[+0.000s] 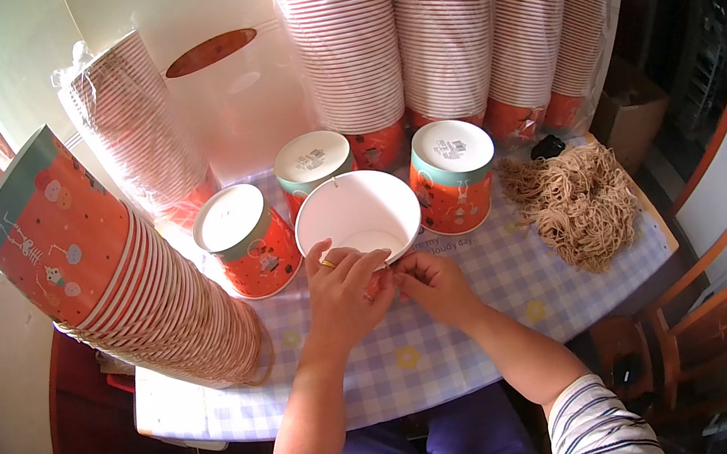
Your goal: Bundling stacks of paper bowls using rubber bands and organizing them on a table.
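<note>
A paper bucket [351, 210] with a white inside sits tilted toward me at the middle of the table. A small bit of cord shows at its far rim. My left hand [345, 290] grips its near rim, fingers over the edge and a ring on one finger. Close beside it my right hand [436, 284] is closed in a pinch at the outside of the near rim. What its fingertips hold is hidden. Three printed buckets stand upside down around it: a left one [264, 253], one behind [311, 157] and a right one [453, 188].
At the left leans a tall stack of nested buckets [134, 265] with tan cords along its side. A heap of tan cords [576, 206] lies at the right on the checked tablecloth [460, 345]. Plastic-wrapped bucket stacks [343, 48] line the back. A wooden chair [714, 312] stands right.
</note>
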Available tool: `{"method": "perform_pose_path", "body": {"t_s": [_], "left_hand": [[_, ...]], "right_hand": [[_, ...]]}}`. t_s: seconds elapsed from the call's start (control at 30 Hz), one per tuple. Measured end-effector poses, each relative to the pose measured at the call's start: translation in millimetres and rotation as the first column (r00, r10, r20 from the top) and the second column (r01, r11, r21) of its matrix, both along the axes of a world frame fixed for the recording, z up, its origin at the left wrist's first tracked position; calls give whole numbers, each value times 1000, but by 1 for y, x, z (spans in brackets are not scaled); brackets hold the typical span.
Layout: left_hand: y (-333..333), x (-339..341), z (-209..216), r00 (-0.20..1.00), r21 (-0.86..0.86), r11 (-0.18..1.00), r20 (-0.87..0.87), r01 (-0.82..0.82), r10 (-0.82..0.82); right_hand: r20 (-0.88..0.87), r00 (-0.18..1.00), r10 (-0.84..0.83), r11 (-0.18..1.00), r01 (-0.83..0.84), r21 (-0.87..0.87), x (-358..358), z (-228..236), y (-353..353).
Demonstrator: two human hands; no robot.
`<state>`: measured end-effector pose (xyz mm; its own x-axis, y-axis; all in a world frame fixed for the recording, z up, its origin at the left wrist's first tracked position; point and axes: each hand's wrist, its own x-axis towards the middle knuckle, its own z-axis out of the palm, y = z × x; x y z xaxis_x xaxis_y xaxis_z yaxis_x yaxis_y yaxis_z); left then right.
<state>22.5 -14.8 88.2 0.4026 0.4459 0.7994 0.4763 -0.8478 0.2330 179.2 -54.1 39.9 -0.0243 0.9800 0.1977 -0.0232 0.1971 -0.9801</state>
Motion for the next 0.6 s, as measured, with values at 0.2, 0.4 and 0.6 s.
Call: {"method": "perform_pose_path", "body": {"t_s": [0.2, 0.4, 0.6], "left_hand": [[0, 1, -1, 1000, 19, 1000, 10, 3, -3], [1, 3, -2, 1000, 34, 999, 27, 3, -4], [2, 2, -4, 1000, 31, 1000, 31, 4, -5]], "right_hand": [[46, 997, -62, 998, 62, 4, -5, 10, -4], [181, 972, -149, 989, 144, 44, -7, 14, -8], [147, 977, -157, 987, 160, -4, -10, 20, -10]]}}
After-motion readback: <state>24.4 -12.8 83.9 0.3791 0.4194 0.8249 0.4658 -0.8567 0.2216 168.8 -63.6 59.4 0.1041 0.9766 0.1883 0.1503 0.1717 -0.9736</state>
